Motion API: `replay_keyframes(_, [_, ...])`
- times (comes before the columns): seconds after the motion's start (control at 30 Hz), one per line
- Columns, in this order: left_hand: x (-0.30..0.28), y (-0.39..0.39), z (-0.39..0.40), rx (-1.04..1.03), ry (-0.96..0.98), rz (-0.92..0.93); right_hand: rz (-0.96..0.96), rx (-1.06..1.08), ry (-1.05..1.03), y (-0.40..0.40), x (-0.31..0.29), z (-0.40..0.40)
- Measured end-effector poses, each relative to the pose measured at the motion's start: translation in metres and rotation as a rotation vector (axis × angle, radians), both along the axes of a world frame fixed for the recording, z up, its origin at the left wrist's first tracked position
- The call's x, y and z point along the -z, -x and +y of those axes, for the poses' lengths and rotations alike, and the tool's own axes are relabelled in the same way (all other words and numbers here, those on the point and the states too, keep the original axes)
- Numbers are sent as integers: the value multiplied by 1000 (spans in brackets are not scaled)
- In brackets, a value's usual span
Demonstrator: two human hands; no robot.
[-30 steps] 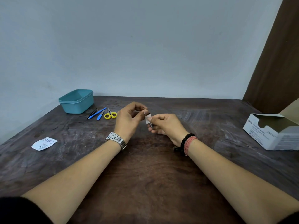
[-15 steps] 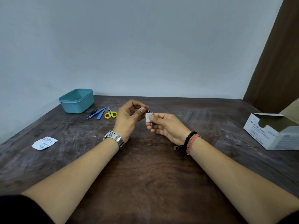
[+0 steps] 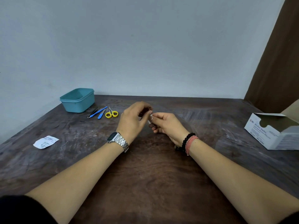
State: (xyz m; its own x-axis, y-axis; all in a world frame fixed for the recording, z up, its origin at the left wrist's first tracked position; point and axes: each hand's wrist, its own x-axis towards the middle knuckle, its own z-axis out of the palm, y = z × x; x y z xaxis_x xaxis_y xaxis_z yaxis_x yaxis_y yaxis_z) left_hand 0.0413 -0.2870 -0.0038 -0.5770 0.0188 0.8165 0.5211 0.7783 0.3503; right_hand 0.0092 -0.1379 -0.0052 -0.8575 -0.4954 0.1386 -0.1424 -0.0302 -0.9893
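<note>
Swab (image 3: 149,120), 1, white, pinched by 2 grips: left hand (image 3: 132,118) and right hand (image 3: 168,125).

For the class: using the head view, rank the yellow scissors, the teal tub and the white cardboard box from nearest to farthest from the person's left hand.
1. Yellow scissors, just left of the left hand.
2. Teal tub, back left by the wall.
3. White cardboard box, at the right edge.

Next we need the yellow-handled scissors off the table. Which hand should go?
Left, probably: the yellow-handled scissors lie nearer the left hand; the right hand is farther off and pinches the small white pad.
</note>
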Motion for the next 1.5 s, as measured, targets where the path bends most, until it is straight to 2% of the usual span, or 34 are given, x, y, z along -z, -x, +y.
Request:
replay_keyframes(0.17, [0, 0, -4, -11, 164, 51, 64, -54, -106, 0, 0, -1])
replay_keyframes(0.37, [-1, -2, -3, 5, 226, 54, 122, -58, -113, 0, 1, 0])
replay_keyframes(0.57, [-4, -1, -10, -41, -29, 31, 184, -54, -231, 1, 0, 0])
replay_keyframes(0.77, [-2, -2, -4, 9, -2, 17, 194, -29, -223, -1, 1, 0])
replay_keyframes(0.87, [-3, -1, -4, 31, -76, -9, 191, -44, -210, -3, -1, 0])
replay_keyframes(0.97, [-3, 0, -6, 79, -180, -77, 190, -56, -212, -2, -1, 1])
replay_keyframes(1.1, [-2, 0, -6, 183, -307, -260, 175, -32, -205, 1, 0, 4])
replay_keyframes(1.33, [3, 7, -15, 241, -436, -407, 466, 79, -395, 8, 4, 7])
replay_keyframes(1.5, [1, 6, -13, 287, -689, -475, 654, 125, -480, 6, 4, 7])
